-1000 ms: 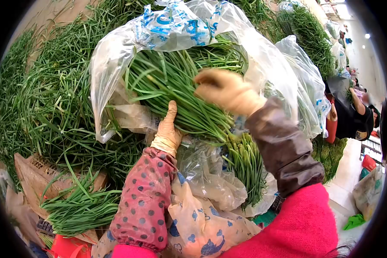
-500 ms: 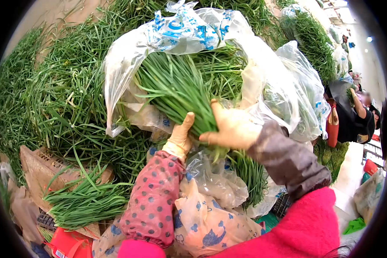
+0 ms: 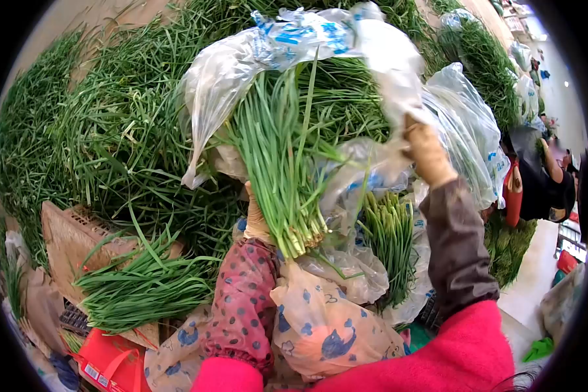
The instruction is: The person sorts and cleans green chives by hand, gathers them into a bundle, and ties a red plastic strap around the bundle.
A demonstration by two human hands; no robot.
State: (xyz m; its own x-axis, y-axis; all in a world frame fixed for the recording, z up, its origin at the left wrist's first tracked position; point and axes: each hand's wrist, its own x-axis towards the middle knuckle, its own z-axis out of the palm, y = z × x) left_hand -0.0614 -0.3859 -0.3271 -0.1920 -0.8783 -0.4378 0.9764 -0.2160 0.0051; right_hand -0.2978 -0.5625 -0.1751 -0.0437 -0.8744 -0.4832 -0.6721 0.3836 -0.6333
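Small bundle [image 3: 389, 240] lies near 4 o'clock. Left hand [image 3: 257, 219], partly hidden, closed around green bunch [image 3: 274, 157] at center, stem ends toward 6 o'clock, apparently keeping stalks together. Right hand [image 3: 430, 155], blurred near 2 o'clock, meets bag's edge; cannot tell whether grip pinches plastic. Open bag [image 3: 300, 36], 12 o'clock, holds more greens [image 3: 346, 98].

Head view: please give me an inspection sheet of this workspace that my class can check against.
Surface: mostly hidden under heaped greens.
Job's things: bunch of green stalks, pale ends toward the wearer; open plastic bag, greens showing in its opening.
Clutter: red bag and pile of stalks, lower left.
Grip: left hand at the bunch's left side, fingers partly hidden; right hand, blurred, at the plastic bag's edge.
Cables: nothing seen.
Surroundings: another person at far right.
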